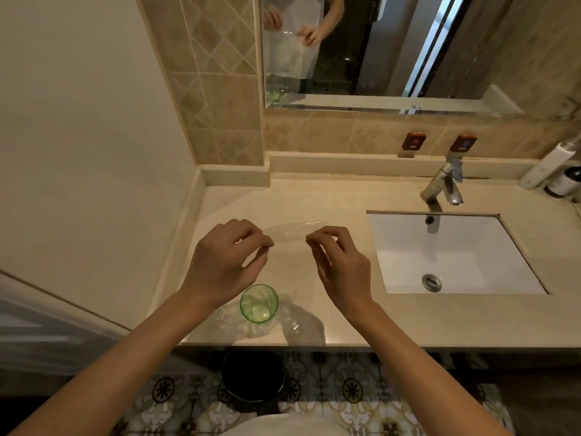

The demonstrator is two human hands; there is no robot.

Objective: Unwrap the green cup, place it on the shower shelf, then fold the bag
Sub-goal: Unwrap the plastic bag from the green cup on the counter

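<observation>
The left hand (226,262) pinches one upper corner of the clear bag (290,234) between thumb and fingertips, and the right hand (338,265) pinches the other, so the film hangs stretched between them above the bench (345,196). The green cup (259,304) stands upright near the front edge of the bench, just below the left wrist, mouth up — out of the wrap already, I would say, though it has not gone to any shower shelf.

What worries me is that cup. It sits close to the edge, with the floor tiles (314,401) and a dark bin (253,376) below, and a dropping wrist or trailing film could easily knock it over. The bag is slippery and thin; one weak pinch and a corner slides free, spoiling any fold.

Much is hard to read. The bag nearly vanishes against the pale stone, so its lower edge is guesswork, and I cannot tell whether the crumpled sheen round the cup's base is the same film or another piece. No shower shelf shows. The mirror (377,58) gives only a cropped reflection of the hands.
</observation>
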